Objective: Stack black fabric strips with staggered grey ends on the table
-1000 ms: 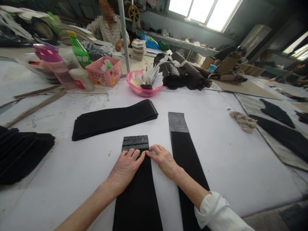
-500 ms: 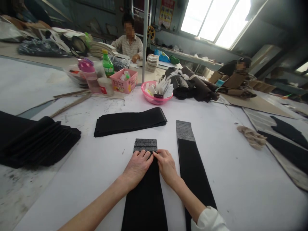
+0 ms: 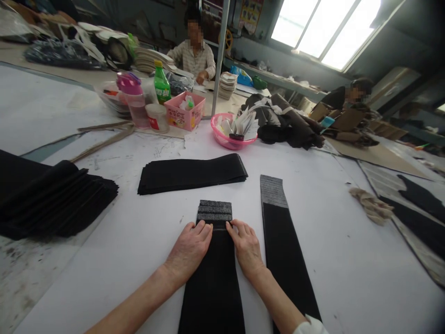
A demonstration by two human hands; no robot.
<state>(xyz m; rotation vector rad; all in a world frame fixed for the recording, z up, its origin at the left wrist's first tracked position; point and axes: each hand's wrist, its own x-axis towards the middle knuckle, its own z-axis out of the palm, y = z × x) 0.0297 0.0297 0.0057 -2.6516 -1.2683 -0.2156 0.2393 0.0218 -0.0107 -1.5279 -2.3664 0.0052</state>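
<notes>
A long black fabric strip (image 3: 212, 287) with grey bands at its far end lies lengthwise on the white table (image 3: 330, 241) in front of me. My left hand (image 3: 189, 250) lies flat on its left side, fingers stretched out just below the grey bands. On the strip's right edge my right hand (image 3: 246, 246) also rests flat, fingers extended. A second black strip (image 3: 283, 250) with a grey end lies parallel to the right, untouched. Beyond the hands sits a stack of black strips (image 3: 191, 174).
A fanned pile of black pieces (image 3: 52, 199) lies at the left. At the back stand a pink bowl (image 3: 233, 137), a pink basket (image 3: 184, 111), a green bottle (image 3: 162, 86) and jars. A beige rag (image 3: 371, 206) lies right. One person sits behind the table, another at the far right.
The view has shifted, so the table things sit lower and further right in the picture. Both hands have slid slightly apart, staying flat on the strip.
</notes>
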